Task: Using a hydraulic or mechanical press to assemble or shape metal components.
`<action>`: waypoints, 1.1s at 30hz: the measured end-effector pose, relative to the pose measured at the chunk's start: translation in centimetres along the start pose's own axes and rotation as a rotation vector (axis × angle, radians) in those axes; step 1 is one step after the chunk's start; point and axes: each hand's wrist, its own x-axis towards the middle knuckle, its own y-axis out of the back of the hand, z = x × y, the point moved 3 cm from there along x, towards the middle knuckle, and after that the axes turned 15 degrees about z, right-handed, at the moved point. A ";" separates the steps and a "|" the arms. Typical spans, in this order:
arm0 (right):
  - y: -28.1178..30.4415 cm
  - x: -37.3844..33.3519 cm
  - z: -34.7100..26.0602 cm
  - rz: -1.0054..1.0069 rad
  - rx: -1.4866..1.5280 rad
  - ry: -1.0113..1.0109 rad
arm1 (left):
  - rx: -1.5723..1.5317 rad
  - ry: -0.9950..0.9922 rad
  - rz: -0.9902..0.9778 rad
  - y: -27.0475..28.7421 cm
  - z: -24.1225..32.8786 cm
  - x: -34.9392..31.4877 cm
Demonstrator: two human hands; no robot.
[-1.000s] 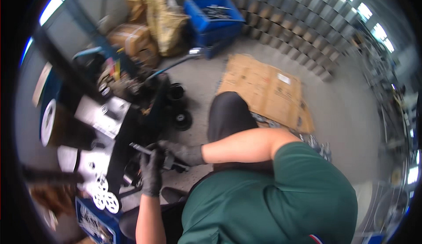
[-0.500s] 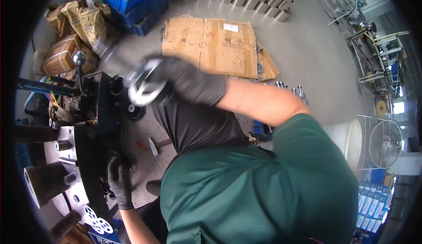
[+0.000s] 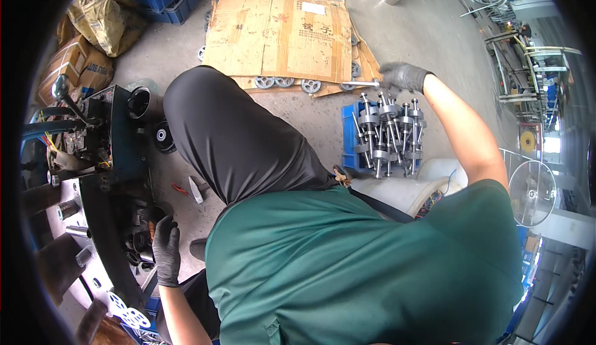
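My right hand, in a dark glove, reaches out beside the cardboard's right corner. A slim metal bolt sticks out leftward from its closed fingers; their tips are partly hidden. Just below that hand stands a blue crate packed with several grey wheels on long bolts. My left hand, gloved too, is held up beside the dark machine. Its thumb is apart from the fingers, and nothing shows in it.
Flattened cardboard lies over grey wheels on the floor. Left are a machine lever, a black round part and a knife-like tool. Blue bins and sacks stand behind. A white drum is beside me.
My right hand has swung from the machine's side, where it held a silver wheel, rightward to the crate. The wheel no longer shows in that hand. My left hand has barely moved.
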 end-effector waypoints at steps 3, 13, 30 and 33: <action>-4.3 3.4 11.5 -0.191 0.428 -0.108 | -0.035 0.014 -0.029 -0.6 -0.3 0.3; -11.6 -5.3 19.4 -0.249 0.661 -0.716 | -0.023 0.015 -0.040 -0.8 1.4 0.4; -7.5 6.7 -2.3 0.640 0.555 0.328 | -0.061 0.029 0.154 1.1 2.3 -0.5; -2.8 1.5 -17.9 0.720 0.723 0.841 | 0.080 -0.116 0.281 3.2 6.4 -2.0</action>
